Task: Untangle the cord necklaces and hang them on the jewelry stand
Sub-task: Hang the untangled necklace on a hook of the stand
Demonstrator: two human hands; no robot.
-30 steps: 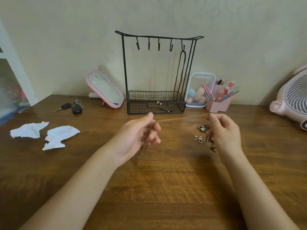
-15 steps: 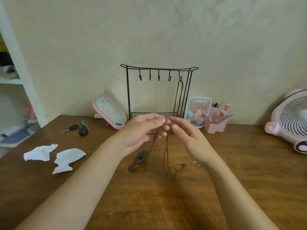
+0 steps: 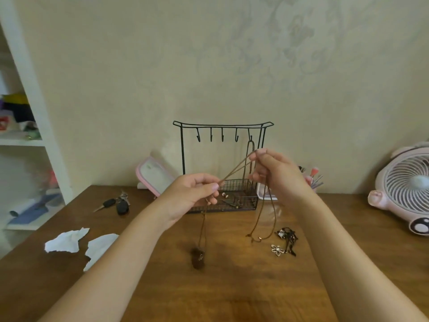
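The brown cord necklace (image 3: pixel 236 168) is stretched taut in the air between both hands, in front of the jewelry stand (image 3: pixel 222 168) at the far middle of the table (image 3: pixel 232 287). The left hand (image 3: pixel 192 194) has its grip pinched closed on the cord's lower end, and a dark pendant (image 3: pixel 198 257) dangles from it down to the table. The right hand (image 3: pixel 276 175), higher and to the right, has its grip closed on the upper end, with loose cord loops (image 3: pixel 262 219) trailing down near the right side. This looks like the untangling step nearly finished; next, I judge, the loop must be opened and lifted onto a free hook (image 3: pixel 211 135), clear of the necklace already hanging (image 3: pixel 249 156) at the stand's right end. A further tangled necklace (image 3: pixel 286 240) lies on the table just right. Half a second earlier the hands met fingertip to fingertip; now they have drawn apart, the right one raised.
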